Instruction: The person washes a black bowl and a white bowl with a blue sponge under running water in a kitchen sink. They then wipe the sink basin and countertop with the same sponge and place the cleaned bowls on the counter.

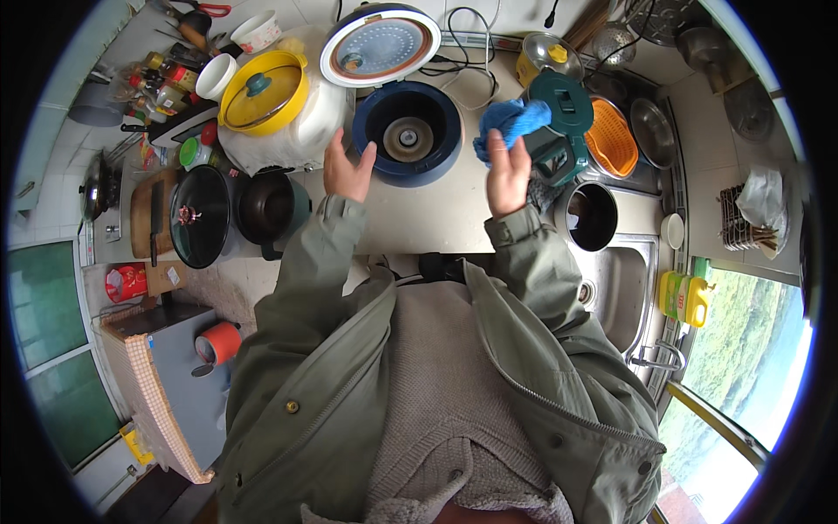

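Observation:
A blue rice cooker [407,133] stands on the counter, its lid [382,49] raised; the heating plate shows inside, with no inner pot in it. My left hand [348,168] is just left of the cooker's rim, fingers apart, holding nothing. To the right of the cooker, my right hand [509,171] holds a crumpled blue cloth [510,123] above the counter. Beside that hand is a dark green appliance [562,158] with its lid up. A dark inner pot [591,216] stands near the sink's corner, right of my right sleeve.
On the left stand a yellow pot with a glass lid [265,92], a dark pot [267,206] and a large glass lid [200,216]. An orange basket [611,137] and the steel sink [619,288] are on the right. Black cables [468,62] lie behind the cooker.

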The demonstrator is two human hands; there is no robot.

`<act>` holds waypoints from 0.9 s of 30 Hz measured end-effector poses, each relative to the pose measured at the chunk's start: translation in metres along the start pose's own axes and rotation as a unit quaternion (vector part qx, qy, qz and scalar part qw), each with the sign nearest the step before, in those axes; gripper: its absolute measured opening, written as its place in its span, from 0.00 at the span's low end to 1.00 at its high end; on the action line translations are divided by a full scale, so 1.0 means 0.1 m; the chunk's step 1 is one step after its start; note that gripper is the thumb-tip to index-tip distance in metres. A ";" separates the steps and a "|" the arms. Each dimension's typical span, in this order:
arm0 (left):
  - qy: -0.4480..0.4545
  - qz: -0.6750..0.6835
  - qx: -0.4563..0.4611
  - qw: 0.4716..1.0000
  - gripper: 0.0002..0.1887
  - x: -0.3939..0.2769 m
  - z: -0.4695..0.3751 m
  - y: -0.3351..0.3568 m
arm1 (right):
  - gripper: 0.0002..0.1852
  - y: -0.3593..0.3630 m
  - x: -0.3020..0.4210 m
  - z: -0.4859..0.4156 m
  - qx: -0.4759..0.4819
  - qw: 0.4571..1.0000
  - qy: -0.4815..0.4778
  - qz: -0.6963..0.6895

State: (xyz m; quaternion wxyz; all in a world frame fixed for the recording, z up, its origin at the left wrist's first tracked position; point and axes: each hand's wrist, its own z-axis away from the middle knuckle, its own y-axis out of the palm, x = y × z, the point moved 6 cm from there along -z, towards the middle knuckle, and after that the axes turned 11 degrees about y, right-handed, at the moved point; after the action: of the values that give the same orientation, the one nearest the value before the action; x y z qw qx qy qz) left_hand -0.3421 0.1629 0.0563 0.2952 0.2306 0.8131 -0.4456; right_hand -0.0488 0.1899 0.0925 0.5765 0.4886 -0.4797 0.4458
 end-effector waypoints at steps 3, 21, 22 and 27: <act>0.007 -0.021 0.031 0.999 0.46 0.26 -0.22 0.32 | 0.22 0.38 -0.13 0.01 -0.006 0.940 -0.136 0.314; -0.033 0.102 0.033 0.994 0.49 0.42 -0.16 0.60 | 0.23 1.83 -0.63 -0.97 0.002 0.745 -0.182 0.642; -0.032 0.102 0.033 0.994 0.49 0.43 -0.15 0.62 | 0.24 1.88 -0.63 -0.92 0.008 0.739 -0.190 0.647; -0.013 0.096 0.019 0.995 0.48 0.46 -0.16 0.72 | 0.21 2.17 -0.59 -0.65 0.063 0.725 -0.198 0.656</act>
State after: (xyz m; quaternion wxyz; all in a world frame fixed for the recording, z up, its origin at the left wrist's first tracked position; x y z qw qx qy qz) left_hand -0.3339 0.2177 -0.0108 0.3433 0.3071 0.7748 -0.4332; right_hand -0.2629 0.2790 0.0600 -0.0002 0.1643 -0.7544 0.6355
